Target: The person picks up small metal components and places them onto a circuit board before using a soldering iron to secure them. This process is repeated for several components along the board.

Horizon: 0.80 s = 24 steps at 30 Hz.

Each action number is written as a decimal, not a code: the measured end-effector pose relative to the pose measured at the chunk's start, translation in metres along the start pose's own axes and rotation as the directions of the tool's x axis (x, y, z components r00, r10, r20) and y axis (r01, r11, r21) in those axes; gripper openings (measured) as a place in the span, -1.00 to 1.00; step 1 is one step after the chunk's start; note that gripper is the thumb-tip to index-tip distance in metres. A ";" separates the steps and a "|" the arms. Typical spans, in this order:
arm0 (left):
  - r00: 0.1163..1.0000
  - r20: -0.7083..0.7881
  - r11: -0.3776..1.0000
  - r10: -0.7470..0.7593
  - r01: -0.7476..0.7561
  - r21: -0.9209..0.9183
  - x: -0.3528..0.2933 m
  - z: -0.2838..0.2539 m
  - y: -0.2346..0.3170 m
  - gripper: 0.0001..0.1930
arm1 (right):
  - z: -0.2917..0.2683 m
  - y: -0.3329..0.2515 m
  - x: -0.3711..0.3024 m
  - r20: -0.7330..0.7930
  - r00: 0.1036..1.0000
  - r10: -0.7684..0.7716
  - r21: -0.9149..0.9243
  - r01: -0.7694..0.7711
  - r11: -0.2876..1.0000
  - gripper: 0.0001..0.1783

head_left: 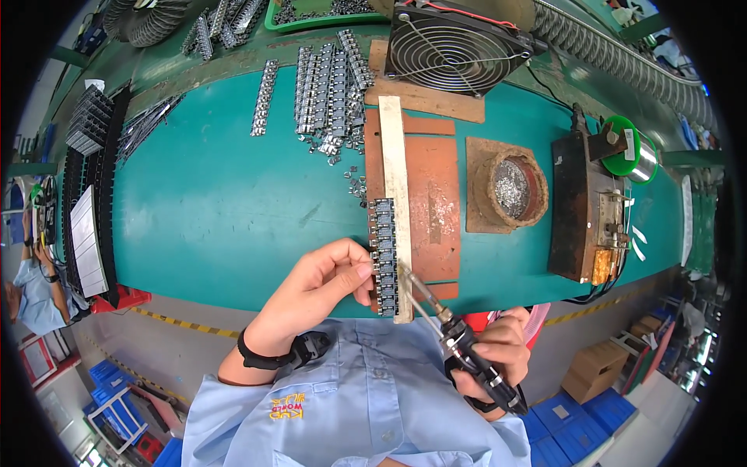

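Note:
A narrow strip of small circuit boards (383, 237) lies along the left side of a pale wooden bar (394, 156), on a reddish-brown board (432, 202). My left hand (327, 280) pinches the strip's left edge, thumb and fingers closed; whether a small part is also between them is hidden. In my right hand (502, 350) is a black-handled soldering iron (471, 354) with a thin guide tube beside its tip. The iron slants up and left, its tip at the wooden bar's right edge, close to the strip. Loose small metal pieces (356, 185) lie just beyond the left hand.
Several finished-looking board strips (331, 89) are stacked at the back. A fan (451, 50) stands behind the board. To the right are a round tip-cleaning pot (510, 187), a dark soldering station (572, 206) and a green solder reel (622, 148). Black racks (97, 187) line the left edge.

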State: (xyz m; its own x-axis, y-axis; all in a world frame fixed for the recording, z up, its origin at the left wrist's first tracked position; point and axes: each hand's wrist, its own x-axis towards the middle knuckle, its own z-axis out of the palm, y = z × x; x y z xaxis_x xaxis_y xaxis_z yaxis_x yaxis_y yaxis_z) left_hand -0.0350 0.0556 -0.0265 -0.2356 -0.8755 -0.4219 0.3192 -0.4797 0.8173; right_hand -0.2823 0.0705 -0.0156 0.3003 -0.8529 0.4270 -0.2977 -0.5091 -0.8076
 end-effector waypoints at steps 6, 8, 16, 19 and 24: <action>0.998 0.067 1.000 -0.007 0.007 0.001 0.001 -0.007 -0.003 -0.89 | -0.001 -0.010 0.009 0.107 0.994 -0.009 -0.049 0.014 0.999 -0.61; 0.996 0.088 1.000 -0.011 0.012 -0.008 0.001 -0.008 -0.003 -0.90 | 0.001 -0.010 0.010 0.075 0.997 -0.018 -0.056 0.022 0.998 -0.62; 0.997 0.082 0.999 -0.011 0.015 -0.040 0.002 -0.006 -0.001 -0.89 | 0.004 -0.008 0.014 0.103 0.995 -0.016 -0.055 0.022 0.998 -0.62; 0.996 0.087 0.999 -0.007 0.012 -0.050 0.003 -0.006 -0.002 -0.89 | 0.005 -0.008 0.014 0.105 0.994 -0.014 -0.063 0.020 0.998 -0.63; 0.996 0.089 0.999 -0.002 0.007 -0.052 0.002 -0.006 -0.001 -0.89 | 0.002 -0.012 0.020 0.122 0.992 0.024 -0.056 -0.018 0.998 -0.64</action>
State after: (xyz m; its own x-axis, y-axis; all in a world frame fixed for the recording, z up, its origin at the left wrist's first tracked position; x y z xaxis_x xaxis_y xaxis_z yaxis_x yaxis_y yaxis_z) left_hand -0.0300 0.0538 -0.0311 -0.3172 -0.8657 -0.3873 0.3647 -0.4883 0.7928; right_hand -0.2710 0.0594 0.0014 0.4015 -0.8445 0.3543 -0.3532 -0.4997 -0.7909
